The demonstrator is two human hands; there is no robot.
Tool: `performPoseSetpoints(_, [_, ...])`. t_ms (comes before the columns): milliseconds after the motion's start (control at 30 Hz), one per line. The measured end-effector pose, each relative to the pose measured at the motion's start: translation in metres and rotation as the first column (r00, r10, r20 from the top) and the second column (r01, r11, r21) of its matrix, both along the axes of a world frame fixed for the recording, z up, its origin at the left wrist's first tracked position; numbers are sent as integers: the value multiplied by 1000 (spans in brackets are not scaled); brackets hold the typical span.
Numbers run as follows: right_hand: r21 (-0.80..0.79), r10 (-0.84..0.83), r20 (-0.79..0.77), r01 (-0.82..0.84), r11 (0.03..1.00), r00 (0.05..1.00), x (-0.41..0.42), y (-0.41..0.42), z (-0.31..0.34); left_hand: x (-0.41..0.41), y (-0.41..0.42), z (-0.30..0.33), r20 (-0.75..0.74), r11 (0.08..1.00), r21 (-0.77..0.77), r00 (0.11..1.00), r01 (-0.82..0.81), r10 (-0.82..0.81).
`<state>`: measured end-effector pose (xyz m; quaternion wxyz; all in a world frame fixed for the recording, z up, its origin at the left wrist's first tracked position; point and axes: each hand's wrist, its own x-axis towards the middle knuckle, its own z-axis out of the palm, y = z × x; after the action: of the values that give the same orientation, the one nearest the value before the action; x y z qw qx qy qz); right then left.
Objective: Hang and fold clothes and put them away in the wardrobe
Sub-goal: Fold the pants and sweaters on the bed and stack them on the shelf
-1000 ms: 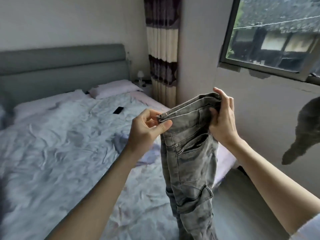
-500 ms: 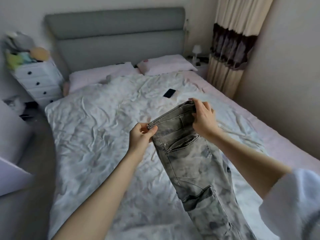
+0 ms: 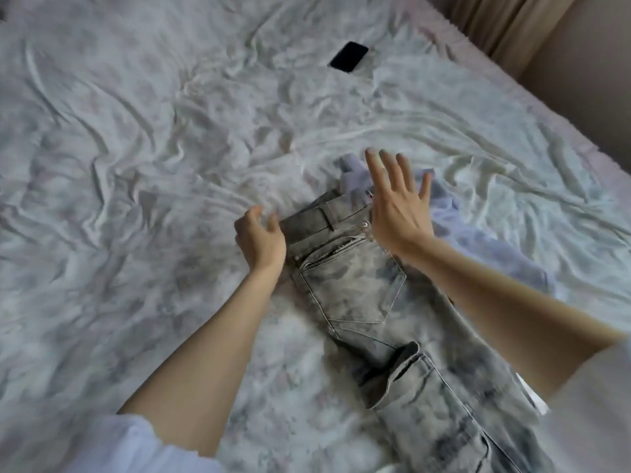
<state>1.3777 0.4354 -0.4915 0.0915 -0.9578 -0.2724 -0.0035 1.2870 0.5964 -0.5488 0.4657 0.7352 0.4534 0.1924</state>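
Observation:
Grey washed jeans [image 3: 355,295] lie flat on the bed, waistband towards the far side, legs running to the lower right corner. My left hand [image 3: 261,238] hovers at the left end of the waistband, fingers curled and apart, holding nothing. Over the right end of the waistband my right hand [image 3: 397,203] is raised with fingers spread, empty. A pale lilac garment [image 3: 478,240] lies crumpled under and beyond the jeans' right side.
The bed [image 3: 136,165] is covered by a wrinkled white sheet. A black phone [image 3: 349,57] lies on it at the far side. A beige curtain [image 3: 512,25] and wall stand at the upper right past the bed's edge.
Both hands held the jeans up by the waistband; the jeans now lie on the bed and both hands have let go. The view has tilted down onto the bed.

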Motion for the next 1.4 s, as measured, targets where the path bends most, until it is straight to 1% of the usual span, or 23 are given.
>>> performPoseSetpoints(67, [27, 51, 38, -53, 998, 998, -27, -13, -30, -5, -16, -19, -93, 985, 163, 994, 64, -49])
performPoseSetpoints(100, [63, 60, 53, -63, 996, 997, -44, -26, -49, -10, -32, -31, -93, 945, 287, 987, 155, -134])
performPoseSetpoints(167, [155, 7, 49, -15, 988, 999, -84, -56, -72, -29, -64, -43, -81, 791, 508, 934, 340, -349])
performPoseSetpoints(200, [184, -39, 28, 33, 982, 999, -103, -74, -82, -41, -79, -47, -77, 726, 555, 894, 407, -442])
performPoseSetpoints(267, [228, -113, -18, 114, 967, 993, -139, -110, -95, -65, -110, -53, -70, 638, 577, 809, 510, -583])
performPoseSetpoints(333, [205, -112, -42, 118, 972, 993, -170, -144, -107, -92, -141, -53, -100, 523, 576, 690, 628, -717])
performPoseSetpoints(400, [102, -81, -66, 87, 991, 995, -188, -173, -119, -109, -168, -60, -188, 354, 580, 544, 733, -818])
performPoseSetpoints(433, [31, -79, -87, 82, 996, 993, -191, -185, -124, -112, -176, -67, -268, 273, 569, 488, 776, -831])
performPoseSetpoints(467, [-44, -90, -110, 86, 995, 990, -190, -195, -129, -111, -179, -77, -351, 221, 547, 460, 808, -816])
performPoseSetpoints(500, [-117, -106, -132, 91, 989, 986, -184, -203, -133, -107, -178, -85, -426, 208, 507, 453, 836, -783])
performPoseSetpoints(567, [-238, -148, -170, 105, 966, 974, -166, -216, -139, -93, -171, -97, -541, 247, 402, 446, 882, -713])
performPoseSetpoints(667, [-310, -214, -185, 150, 939, 959, -138, -232, -140, -78, -165, -102, -627, 278, 281, 395, 919, -671])
performPoseSetpoints(733, [-286, -220, -252, 145, 947, 942, -132, -241, -139, -77, -169, -101, -647, 289, 262, 390, 921, -655])
performPoseSetpoints(800, [-209, -216, -314, 155, 966, 925, -137, -245, -134, -81, -180, -97, -648, 338, 280, 437, 899, -624])
performPoseSetpoints(900, [-67, -276, -292, 269, 961, 916, -163, -263, -127, -93, -205, -82, -614, 465, 320, 554, 826, -562])
performPoseSetpoints(933, [-27, -315, -267, 320, 947, 911, -175, -275, -125, -98, -217, -75, -606, 451, 345, 562, 823, -563])
performPoseSetpoints(967, [-3, -356, -252, 367, 930, 900, -188, -287, -123, -104, -230, -68, -603, 388, 375, 539, 842, -587])
performPoseSetpoints(1033, [24, -434, -225, 451, 892, 872, -211, -306, -120, -113, -252, -58, -625, 202, 386, 416, 900, -660])
performPoseSetpoints(1067, [44, -492, -231, 514, 857, 840, -219, -319, -118, -113, -265, -53, -633, 110, 389, 352, 915, -689])
performPoseSetpoints(1133, [61, -594, -315, 640, 766, 740, -231, -340, -118, -105, -284, -49, -649, -23, 387, 255, 922, -717])
performPoseSetpoints(1200, [61, -622, -396, 695, 717, 676, -239, -360, -120, -91, -302, -42, -686, -128, 348, 159, 929, -710])
performPoseSetpoints(1300, [27, -614, -469, 705, 709, 635, -252, -396, -127, -70, -331, -42, -678, -259, 278, -2, 925, -735])
performPoseSetpoints(1400, [-55, -626, -526, 712, 700, 575, -266, -430, -138, -55, -359, -43, -678, -357, 211, -127, 910, -724])
